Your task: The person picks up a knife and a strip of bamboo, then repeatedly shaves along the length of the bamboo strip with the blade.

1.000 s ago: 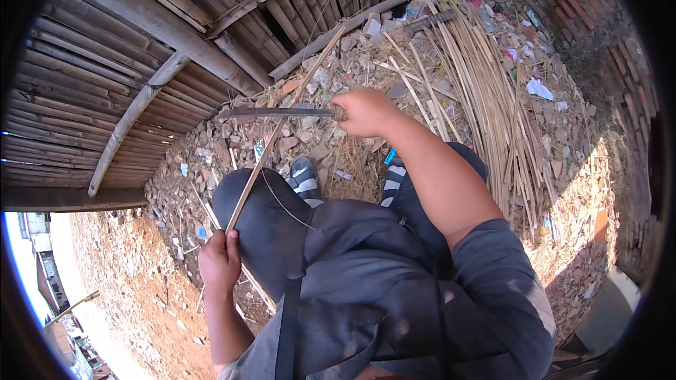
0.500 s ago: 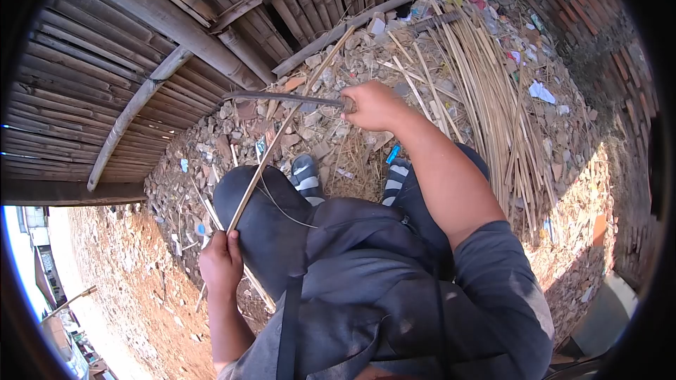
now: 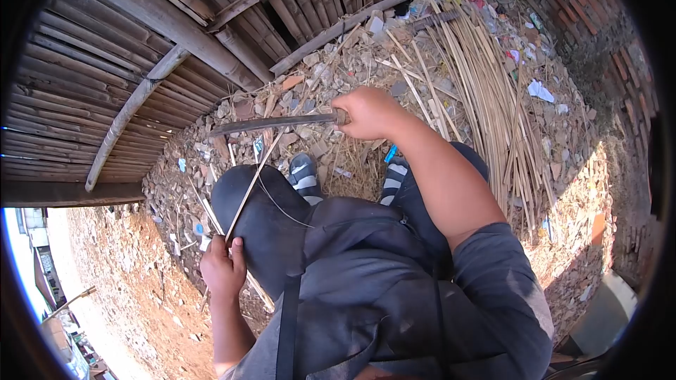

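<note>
A long-bladed machete [image 3: 274, 123] is gripped by its handle in my right hand [image 3: 370, 112], its blade pointing left across the rubble. My left hand [image 3: 224, 264] pinches a thin bamboo strip [image 3: 251, 186] between thumb and fingers beside my left knee. From there the strip slants up past the knee, and its far end lies close to the underside of the blade. A fine, curled sliver [image 3: 278, 205] bends over my dark trouser leg. More narrow strips lie on the ground by my left hand.
A large bundle of split bamboo strips [image 3: 486, 98] lies on the right. Broken stones and litter [image 3: 320, 74] cover the ground around my sandals [image 3: 304, 176]. A bamboo slat wall [image 3: 105, 63] stands at upper left, a brick wall [image 3: 563, 0] at upper right.
The machete has moved down and slightly left, showing its blade more broadly. The strip's long upper part no longer shows beyond the blade. My left hand has shifted slightly downward.
</note>
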Tool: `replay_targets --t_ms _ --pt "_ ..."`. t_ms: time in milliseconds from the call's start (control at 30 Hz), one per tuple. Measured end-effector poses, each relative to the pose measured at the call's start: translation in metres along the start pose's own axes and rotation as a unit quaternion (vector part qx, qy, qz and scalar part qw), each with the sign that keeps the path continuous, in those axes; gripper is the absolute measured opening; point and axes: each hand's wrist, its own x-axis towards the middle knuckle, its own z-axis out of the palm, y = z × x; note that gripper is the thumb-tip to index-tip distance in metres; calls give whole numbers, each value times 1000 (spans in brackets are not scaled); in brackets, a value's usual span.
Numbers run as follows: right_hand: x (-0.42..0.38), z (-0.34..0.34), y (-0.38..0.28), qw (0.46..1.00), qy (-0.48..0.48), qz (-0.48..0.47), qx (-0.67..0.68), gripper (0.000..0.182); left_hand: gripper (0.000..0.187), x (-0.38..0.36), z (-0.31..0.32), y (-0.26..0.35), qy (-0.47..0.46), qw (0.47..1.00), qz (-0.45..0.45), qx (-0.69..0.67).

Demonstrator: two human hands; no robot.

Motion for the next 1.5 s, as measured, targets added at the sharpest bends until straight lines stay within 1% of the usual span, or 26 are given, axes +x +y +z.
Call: replay_targets --t_ms 33,133,233,333,367,467,500,600,733,767,867,900,1000,1033,1133,1233,1267,1333,1433,1500 --pt "5 7 14 999 15 -3 30 31 37 -1 3 -3 0 1000 0 8" --pt "8 3 21 997 47 39 38 32 35 -1 5 -2 15 1000 -3 17" --pt "0 -1 -4 998 46 37 28 29 35 1 6 3 18 999 -8 26" --pt "-5 10 -17 998 41 -51 -25 27 35 5 4 8 8 1000 -4 19" --pt "-3 11 -20 998 21 -45 -44 25 35 8 4 9 6 1000 -3 13" --pt "1 7 -4 999 29 13 -14 30 35 10 6 8 18 999 -9 29" --pt "7 6 6 997 46 49 39 40 34 10 8 8 22 999 -10 29" --pt "9 -5 16 995 54 66 44 49 34 14 11 9 34 999 -11 28" --pt "-3 1 -4 998 54 22 13 38 33 13 15 6 30 999 -12 22" --pt "-7 -4 -15 1000 21 16 5 33 33 12 15 5 27 999 -11 19" --pt "-5 3 -15 999 30 -26 -28 31 33 12 17 5 33 999 -14 39" --pt "-3 -1 -11 999 21 -9 -25 35 33 11 17 6 37 998 -13 39" --pt "9 -6 13 992 96 70 48 39 33 13 15 9 41 998 -9 42" --pt "10 -8 19 994 51 92 26 46 33 14 13 12 38 998 -7 46" --pt "3 -9 2 994 53 95 20 43 33 15 14 11 43 998 -3 47" --pt "-6 -2 -14 999 46 12 -3 40 32 15 15 11 29 999 0 35" --pt "-8 -1 -16 999 48 1 -14 39 32 15 14 11 22 999 -1 32" --pt "-7 -3 -20 998 53 -28 -37 37 33 14 15 11 37 998 1 45" --pt "9 3 15 993 94 64 4 36 33 11 17 8 59 997 4 54" --pt "11 -5 25 985 119 122 14 37 33 13 18 9 65 997 8 51"
